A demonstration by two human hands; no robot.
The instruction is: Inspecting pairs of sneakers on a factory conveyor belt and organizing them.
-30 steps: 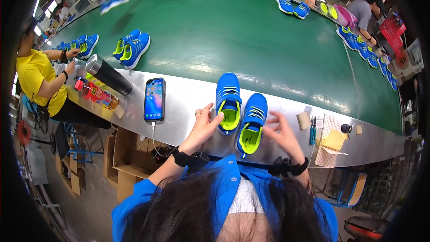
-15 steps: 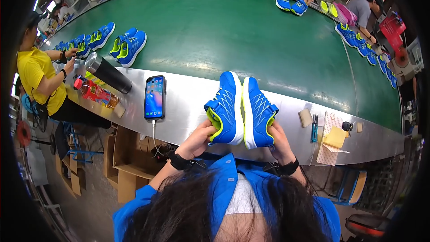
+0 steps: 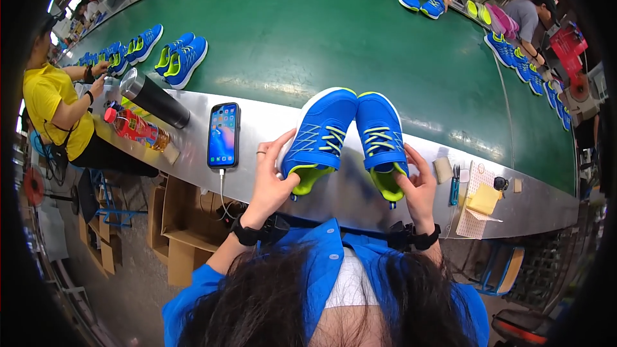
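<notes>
A pair of blue sneakers with lime linings and yellow-green laces is held up over the metal table edge, toes pointing away and touching. My left hand (image 3: 272,170) grips the left sneaker (image 3: 319,138), thumb in its heel opening and fingers along the outer side. On the right sneaker (image 3: 382,138), my right hand (image 3: 419,183) has the same kind of hold, thumb at the collar and fingers on the outer sole edge. The upper faces and straps of both sneakers show; their soles are mostly hidden.
Left on the metal ledge (image 3: 270,125) lie a plugged-in phone (image 3: 223,135), a black tumbler (image 3: 154,98) and a red-labelled bottle (image 3: 136,130). Blue snips (image 3: 455,185) and a yellow pad (image 3: 483,199) lie right. More sneakers (image 3: 185,61) stand on the green belt (image 3: 276,32). Co-workers stand around.
Both sneakers have rolled from lying side-on with soles facing each other to uppers facing up, heels apart. My hands have spread outward and shifted their hold along the outer sides.
</notes>
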